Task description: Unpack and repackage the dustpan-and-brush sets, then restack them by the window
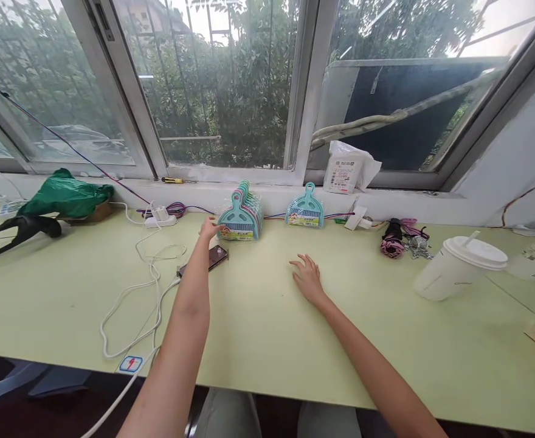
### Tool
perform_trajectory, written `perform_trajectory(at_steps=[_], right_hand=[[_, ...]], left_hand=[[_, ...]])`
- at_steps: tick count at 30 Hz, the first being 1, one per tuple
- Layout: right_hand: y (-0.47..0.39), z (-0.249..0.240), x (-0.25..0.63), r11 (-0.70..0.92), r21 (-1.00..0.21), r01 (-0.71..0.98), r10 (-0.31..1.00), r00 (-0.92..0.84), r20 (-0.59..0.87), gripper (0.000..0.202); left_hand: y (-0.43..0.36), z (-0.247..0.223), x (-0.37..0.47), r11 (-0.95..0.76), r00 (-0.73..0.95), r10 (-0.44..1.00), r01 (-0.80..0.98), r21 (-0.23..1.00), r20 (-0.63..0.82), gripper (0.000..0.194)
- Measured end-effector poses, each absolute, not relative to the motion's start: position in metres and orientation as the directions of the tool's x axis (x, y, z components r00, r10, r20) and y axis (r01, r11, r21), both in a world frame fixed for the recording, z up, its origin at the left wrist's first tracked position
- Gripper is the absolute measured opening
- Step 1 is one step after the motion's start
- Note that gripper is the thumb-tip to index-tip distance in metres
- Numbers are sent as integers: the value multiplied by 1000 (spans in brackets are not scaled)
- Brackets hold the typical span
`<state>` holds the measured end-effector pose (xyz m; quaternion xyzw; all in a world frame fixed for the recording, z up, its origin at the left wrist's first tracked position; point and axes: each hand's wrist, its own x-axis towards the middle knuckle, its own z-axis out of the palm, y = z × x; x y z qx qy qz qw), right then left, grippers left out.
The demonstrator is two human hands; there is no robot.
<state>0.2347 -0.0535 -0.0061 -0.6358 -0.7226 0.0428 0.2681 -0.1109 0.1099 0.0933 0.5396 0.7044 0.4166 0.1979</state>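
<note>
Dustpan stack (pixel 240 218), far edge of surface (pixel 253 316).
It adjoins my left grip (pixel 208 227), closure unclear; my right grip (pixel 308 280) is apart.

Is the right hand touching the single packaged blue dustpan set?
Apart. The head view shows bare tabletop between the fingertips of the right hand and the bottom edge of the dustpan set.

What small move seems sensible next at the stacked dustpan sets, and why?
Probably close the left hand on the front dustpan set: its fingers are at that set's left edge, while the right hand is open and empty over the table.
</note>
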Motion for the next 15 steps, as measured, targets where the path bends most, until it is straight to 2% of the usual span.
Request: perform_trajectory(at_steps=[3,7,10,13,15], right_hand=[[-48,-7,236,185,-412,892,950,-54,308,37],[-48,-7,237,199,-436,878,956,-75,284,35],[-49,-6,237,193,-464,865,962,-75,261,34],[-49,-6,237,192,-468,863,964,-75,256,33],[-48,-8,238,196,-458,867,962,-80,261,33]], left_hand=[[122,91,-112,88,-336,930,596,798,149,35],[131,89,-113,-39,-288,924,582,812,250,27],[130,93,-108,-79,-287,910,591,803,301,29],[127,100,-99,-68,-246,940,543,837,236,34],[123,107,-90,-61,-186,964,533,844,188,29]])
